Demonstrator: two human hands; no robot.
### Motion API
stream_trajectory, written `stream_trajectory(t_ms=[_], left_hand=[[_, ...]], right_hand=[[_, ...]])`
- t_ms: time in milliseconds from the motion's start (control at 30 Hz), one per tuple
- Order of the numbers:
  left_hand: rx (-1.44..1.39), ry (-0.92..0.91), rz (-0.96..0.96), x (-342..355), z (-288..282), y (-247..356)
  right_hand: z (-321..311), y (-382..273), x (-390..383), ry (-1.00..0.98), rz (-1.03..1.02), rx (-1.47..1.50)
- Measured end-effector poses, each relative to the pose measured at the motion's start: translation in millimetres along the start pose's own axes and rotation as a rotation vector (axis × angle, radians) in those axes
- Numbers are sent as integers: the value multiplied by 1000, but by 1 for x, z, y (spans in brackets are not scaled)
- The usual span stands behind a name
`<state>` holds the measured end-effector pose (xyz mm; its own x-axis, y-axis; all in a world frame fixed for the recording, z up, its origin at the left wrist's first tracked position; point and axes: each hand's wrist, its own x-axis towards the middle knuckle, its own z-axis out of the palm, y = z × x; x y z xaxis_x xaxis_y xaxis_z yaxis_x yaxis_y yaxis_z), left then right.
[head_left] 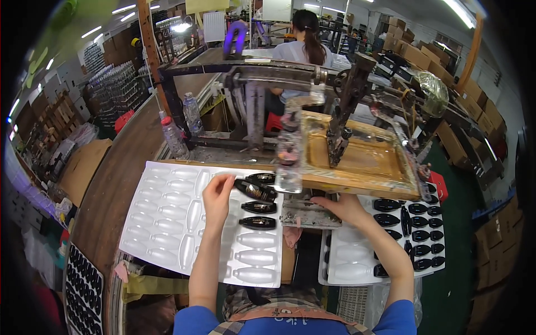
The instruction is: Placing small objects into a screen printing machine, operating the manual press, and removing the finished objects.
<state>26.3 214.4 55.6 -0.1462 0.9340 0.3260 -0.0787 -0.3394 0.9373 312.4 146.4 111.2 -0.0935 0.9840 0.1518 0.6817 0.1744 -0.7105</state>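
Between the thumb and fingers of my left hand [219,195] is one end of a glossy black bottle-shaped piece [255,190] with gold print. It is tilted above the right column of a white moulded tray [159,220], where similar printed pieces [258,223] lie in the hollows. My right hand [347,209] reaches beneath the wooden-framed printing screen [357,186], beside a metal block [307,214]. Its thumb stretches left over the block; the frame hides most of the other fingers, and whether they hold anything does not show.
At right, another white tray [352,272] holds several plain black pieces [386,220]. The screen hangs from a dark metal press arm [354,84]. Plastic bottles [192,114] stand behind the left tray. A co-worker [307,42] sits further back. Cardboard boxes [416,56] line the right.
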Motion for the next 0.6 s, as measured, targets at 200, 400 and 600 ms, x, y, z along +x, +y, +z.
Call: stream_trajectory(t_ms=[200,400,600], left_hand=[[52,131,-189,-86,-29,-26],[227,126,-212,-120,-22,-51],[841,27,155,-124,-30,-41]], right_hand=[[-32,66,-37,304,-225,-28],[-34,189,-3,290,50,-676],[-37,189,26,330,-141,-736]])
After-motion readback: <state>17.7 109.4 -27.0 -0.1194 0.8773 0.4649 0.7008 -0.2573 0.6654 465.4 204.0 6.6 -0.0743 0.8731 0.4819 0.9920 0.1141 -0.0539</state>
